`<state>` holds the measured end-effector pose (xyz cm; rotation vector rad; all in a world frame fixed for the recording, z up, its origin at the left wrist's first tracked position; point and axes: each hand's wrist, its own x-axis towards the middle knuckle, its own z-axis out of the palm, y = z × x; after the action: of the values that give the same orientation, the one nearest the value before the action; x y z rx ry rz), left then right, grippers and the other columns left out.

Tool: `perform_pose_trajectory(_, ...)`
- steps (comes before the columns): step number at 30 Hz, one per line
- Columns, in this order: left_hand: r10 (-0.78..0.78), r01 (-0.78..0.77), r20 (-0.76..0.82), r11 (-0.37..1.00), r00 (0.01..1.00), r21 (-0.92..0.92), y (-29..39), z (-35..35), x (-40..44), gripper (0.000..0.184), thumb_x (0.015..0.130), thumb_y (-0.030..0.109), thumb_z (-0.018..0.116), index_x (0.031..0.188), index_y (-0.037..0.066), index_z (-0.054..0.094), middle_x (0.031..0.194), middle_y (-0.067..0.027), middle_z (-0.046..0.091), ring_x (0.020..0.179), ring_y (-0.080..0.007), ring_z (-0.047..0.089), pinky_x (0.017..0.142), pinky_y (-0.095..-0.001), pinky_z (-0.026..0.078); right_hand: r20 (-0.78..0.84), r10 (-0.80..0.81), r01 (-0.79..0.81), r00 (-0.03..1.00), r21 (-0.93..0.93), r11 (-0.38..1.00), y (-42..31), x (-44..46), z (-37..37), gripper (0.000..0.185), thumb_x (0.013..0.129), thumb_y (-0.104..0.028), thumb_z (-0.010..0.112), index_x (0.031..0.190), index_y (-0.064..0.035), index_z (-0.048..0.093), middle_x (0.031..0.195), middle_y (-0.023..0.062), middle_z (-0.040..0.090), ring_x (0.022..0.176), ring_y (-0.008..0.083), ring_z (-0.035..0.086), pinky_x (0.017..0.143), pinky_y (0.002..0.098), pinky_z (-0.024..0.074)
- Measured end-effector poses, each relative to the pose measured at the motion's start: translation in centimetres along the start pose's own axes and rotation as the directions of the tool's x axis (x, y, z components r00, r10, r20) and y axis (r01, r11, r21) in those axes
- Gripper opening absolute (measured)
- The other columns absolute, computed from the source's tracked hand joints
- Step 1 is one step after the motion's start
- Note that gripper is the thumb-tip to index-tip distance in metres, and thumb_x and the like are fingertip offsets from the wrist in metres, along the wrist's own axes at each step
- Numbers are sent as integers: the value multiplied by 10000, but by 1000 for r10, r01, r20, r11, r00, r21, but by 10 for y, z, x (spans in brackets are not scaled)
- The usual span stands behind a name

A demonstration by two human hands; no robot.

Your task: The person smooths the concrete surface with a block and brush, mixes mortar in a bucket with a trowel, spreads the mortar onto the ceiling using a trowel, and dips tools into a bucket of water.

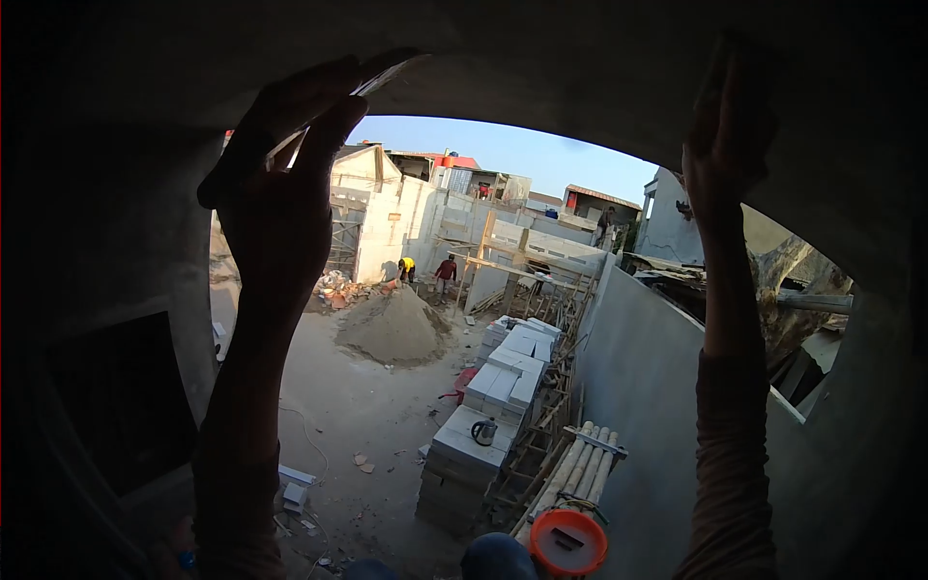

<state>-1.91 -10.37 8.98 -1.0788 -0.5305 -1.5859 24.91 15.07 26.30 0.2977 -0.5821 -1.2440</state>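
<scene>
My left hand (290,155) is raised at the upper left, its fingers closed around a thin flat plate (387,72) with a bright edge. The plate reaches up toward the underside of a dark arched concrete surface (541,72). On the right, my right hand (725,155) is lifted to the same surface. Its fingers are bent around a dark block-like thing (717,72), too shadowed to name. Both arms are stretched upward in deep shade.
Below me, an orange basin (568,543) stands by bamboo poles (585,464). A kettle (483,431) sits on stacked pale blocks (503,382). Beyond are a sand heap (396,327) and two people (446,271). A grey wall (638,387) runs along the right.
</scene>
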Motion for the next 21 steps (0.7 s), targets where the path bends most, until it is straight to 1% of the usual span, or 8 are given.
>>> perform_pose_trajectory(3, -16, 20, 80, 999, 997, -37, 5, 18, -12, 206, 929, 61, 745, 1133, 86, 762, 1141, -69, 764, 1064, -188, 734, 969, -366, 578, -122, -42, 40, 992, -20, 999, -22, 34, 35, 644, 900, -154, 761, 1502, -252, 552, 1202, 75, 672, 938, 205, 702, 584, 309, 596)
perform_pose_trajectory(5, -3, 4, 91, 1000, 996, -14, 13, 23, -17, 235, 920, 24, 740, 1146, 87, 758, 1139, -81, 766, 1069, -191, 733, 964, -359, 579, 245, -4, 17, 969, -48, 999, -54, 21, 29, 719, 882, -165, 790, 1532, -293, 509, 1141, 77, 678, 872, 181, 703, 582, 292, 590)
perform_pose_trajectory(8, 73, -78, 132, 997, 989, 27, -2, 4, -17, 238, 926, 19, 730, 1153, 87, 755, 1143, -85, 767, 1080, -197, 734, 960, -361, 583, 237, -292, 284, 927, 65, 957, -17, -19, 26, 634, 910, -43, 719, 1481, -281, 581, 1337, 42, 674, 947, 204, 717, 587, 306, 597)
perform_pose_trajectory(9, -3, 10, 125, 998, 992, -54, -2, -4, -17, 243, 928, 12, 724, 1156, 89, 756, 1149, -89, 767, 1087, -201, 735, 956, -358, 585, 341, -155, 103, 927, 167, 981, -19, -9, 2, 667, 889, 23, 708, 1466, -292, 597, 1353, 25, 669, 949, 196, 715, 609, 308, 599)
perform_pose_trajectory(15, 96, -95, 253, 995, 963, -16, 11, 17, -20, 269, 967, -16, 656, 1223, 40, 718, 1205, -110, 748, 1139, -219, 718, 953, -356, 609, -84, -54, 60, 995, 64, 996, -49, 42, 37, 772, 864, -36, 767, 1541, -294, 501, 1362, 104, 653, 902, 218, 722, 675, 316, 640)
perform_pose_trajectory(16, 105, -77, 266, 990, 958, -115, 11, 24, -23, 284, 970, -22, 648, 1243, 31, 706, 1211, -119, 744, 1158, -231, 711, 970, -360, 607, 43, -9, 6, 999, 57, 998, -78, 48, 38, 704, 824, -65, 730, 1496, -198, 566, 1087, 123, 602, 638, 220, 635, 523, 344, 553)
perform_pose_trajectory(18, 144, -115, 259, 985, 955, -127, 8, 22, -23, 297, 974, -7, 651, 1267, 29, 693, 1205, -138, 741, 1178, -253, 702, 983, -378, 603, 331, -213, 192, 919, 97, 977, -67, 13, 31, 646, 905, -2, 696, 1480, -275, 585, 1358, 45, 672, 1020, 229, 733, 683, 299, 633)
perform_pose_trajectory(21, -43, 15, 241, 993, 970, 117, 10, -6, -29, 243, 973, 24, 672, 1210, 40, 727, 1177, -125, 751, 1127, -231, 721, 947, -358, 610, 297, -246, 232, 923, 83, 969, -13, -20, 7, 731, 893, -40, 727, 1554, -240, 486, 1366, 95, 653, 933, 240, 718, 692, 325, 645)
